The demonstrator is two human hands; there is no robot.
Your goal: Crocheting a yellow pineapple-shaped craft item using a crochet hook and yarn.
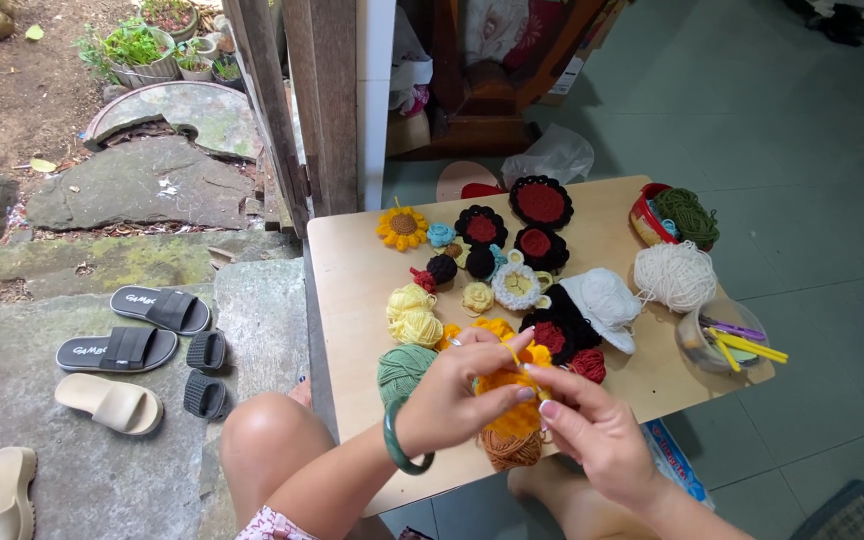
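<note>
While the head camera looked down, both hands met at six o'clock over the wooden surface (352,270). The left hand (452,390), a green bangle (399,452) on its wrist, had its grip clamped on an orange crocheted piece (514,412); the right hand (597,432) pinched the same piece, fingers together. Green yarn (404,368) lay at nine o'clock of the hands, a cream yarn ball (674,274) at two o'clock, sandals (132,348) far at nine o'clock.

left hand (452,395) holds orange yarn piece (514,400) | right hand (597,430) pinches it | low wooden table (352,270) underneath
</note>
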